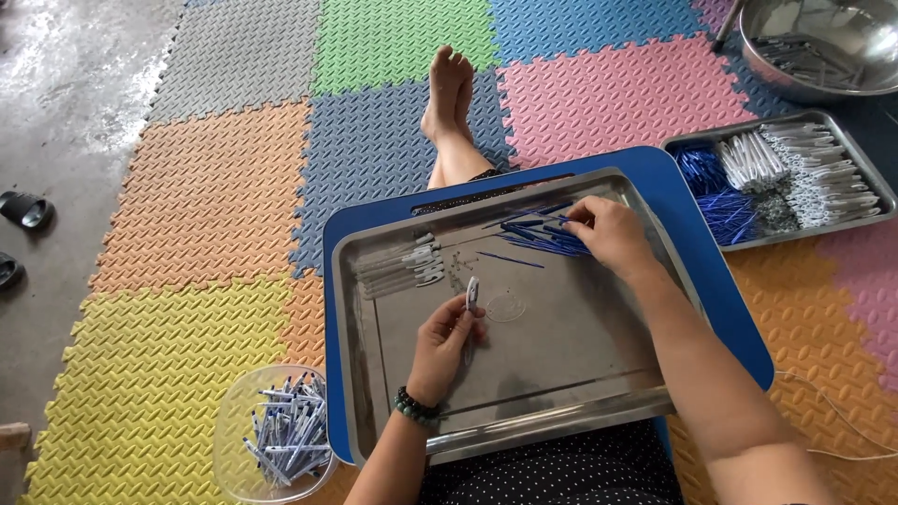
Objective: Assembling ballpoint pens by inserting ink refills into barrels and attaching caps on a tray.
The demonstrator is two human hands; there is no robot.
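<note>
A steel tray (pixel 561 374) rests on a blue lap board (pixel 730 299) over my legs. My left hand (pixel 444 346) holds a white pen barrel (pixel 471 294) upright above the tray's middle. My right hand (pixel 608 232) reaches to the tray's far side, its fingers on a loose pile of thin blue refills (pixel 538 238). Several white pen barrels (pixel 402 266) lie in a row at the tray's far left, with small springs (pixel 458 271) scattered beside them.
A clear bowl (pixel 234 430) of assembled pens sits at my left on the foam mat. At the right stands a second steel tray (pixel 781 178) with blue refills and white barrels, and a large steel basin (pixel 814 47) beyond it. Black sandals (pixel 23 210) lie at the far left.
</note>
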